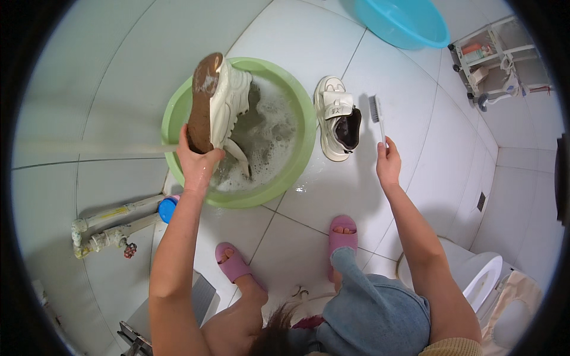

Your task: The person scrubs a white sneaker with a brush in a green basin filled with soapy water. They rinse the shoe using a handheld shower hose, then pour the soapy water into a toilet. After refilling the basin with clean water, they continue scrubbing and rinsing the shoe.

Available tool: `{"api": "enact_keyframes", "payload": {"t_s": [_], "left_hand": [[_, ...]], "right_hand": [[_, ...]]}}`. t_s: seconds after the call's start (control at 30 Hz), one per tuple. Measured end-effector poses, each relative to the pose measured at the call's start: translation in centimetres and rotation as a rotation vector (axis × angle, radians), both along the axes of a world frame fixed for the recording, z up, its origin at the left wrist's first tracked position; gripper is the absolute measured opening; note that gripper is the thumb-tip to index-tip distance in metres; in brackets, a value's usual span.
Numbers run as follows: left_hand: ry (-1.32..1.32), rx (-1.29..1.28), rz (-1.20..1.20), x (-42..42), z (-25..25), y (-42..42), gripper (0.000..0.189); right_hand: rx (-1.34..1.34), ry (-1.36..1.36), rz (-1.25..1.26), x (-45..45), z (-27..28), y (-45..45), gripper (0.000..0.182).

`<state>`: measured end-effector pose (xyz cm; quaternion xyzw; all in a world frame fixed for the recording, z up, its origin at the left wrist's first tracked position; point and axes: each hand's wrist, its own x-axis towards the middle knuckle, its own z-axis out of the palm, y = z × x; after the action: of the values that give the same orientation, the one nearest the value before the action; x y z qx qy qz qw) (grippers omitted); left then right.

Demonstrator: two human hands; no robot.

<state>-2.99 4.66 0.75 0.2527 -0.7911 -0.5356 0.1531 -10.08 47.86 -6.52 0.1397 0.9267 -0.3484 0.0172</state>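
My left hand (196,167) grips the heel end of a white sneaker (229,100) over the green basin (307,129). Its brown sole faces left, with a patch of suds near the toe. Sudsy grey water (271,133) fills the basin below. A pale strap or tongue-like part (238,155) hangs beside my fingers. In my right hand (388,164) is the handle of a white scrub brush (378,113), its grey bristles turned left. The other white sneaker (336,120) rests upright on the floor between basin and brush, its dark lining showing.
A blue basin (405,24) stands at the far side. Wheeled shelving (494,62) holds bottles at right. Pipes with a red valve handle (130,250) run along the left wall beside a blue-lidded container (168,210). A toilet (472,271) is at lower right. The tiles (307,189) look wet.
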Motion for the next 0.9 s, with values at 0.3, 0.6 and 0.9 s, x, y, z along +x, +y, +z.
{"api": "enact_keyframes", "payload": {"t_s": [0.3, 0.6, 0.9], "left_hand": [[0.138, -0.193, -0.011, -2.4, 10.1, 0.7, 0.094], [0.044, -0.462, -0.036, -2.0, 12.0, 0.8, 0.093], [0.022, -0.498, 0.025, 0.4, 11.8, -0.4, 0.089]], "right_hand": [[0.144, 0.125, 0.237, 0.4, -2.7, -2.9, 0.052], [-0.701, -0.485, -0.147, -4.5, -0.1, -6.4, 0.039], [-1.020, -0.387, 0.149, -0.4, 13.1, -6.6, 0.031]]}}
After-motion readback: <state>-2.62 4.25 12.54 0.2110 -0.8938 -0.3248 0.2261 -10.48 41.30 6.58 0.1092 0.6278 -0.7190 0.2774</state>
